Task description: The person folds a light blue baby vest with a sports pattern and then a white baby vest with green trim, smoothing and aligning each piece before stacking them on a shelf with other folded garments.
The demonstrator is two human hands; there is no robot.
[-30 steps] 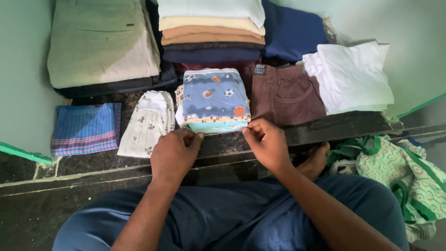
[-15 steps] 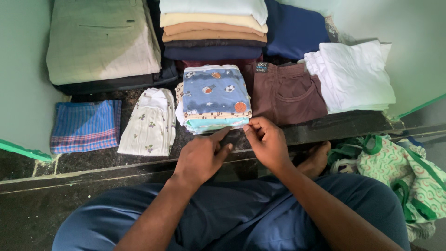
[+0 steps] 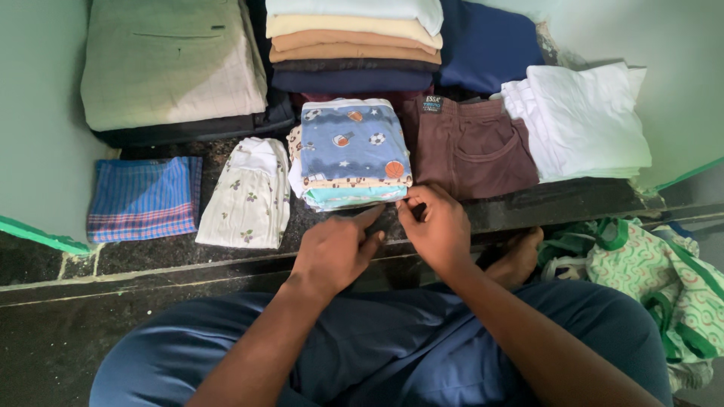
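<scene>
A small stack of folded children's clothes (image 3: 354, 151) lies on the dark stone ledge (image 3: 151, 256), its top piece blue with sports balls printed on it. My right hand (image 3: 436, 226) pinches the stack's front right corner. My left hand (image 3: 335, 252) rests just below the stack's front edge, index finger stretched out and touching the lowest layers. It holds nothing.
Around the stack lie folded brown shorts (image 3: 471, 147), white cloths (image 3: 584, 124), a white flowered garment (image 3: 249, 192), a blue checked cloth (image 3: 142, 197), pale green trousers (image 3: 170, 60) and a tall pile of folded clothes (image 3: 351, 45). A green-patterned bag (image 3: 648, 279) sits at my right knee.
My left hand left the stack's front left corner and slid right to the middle of its front edge. My right hand stayed on the right corner.
</scene>
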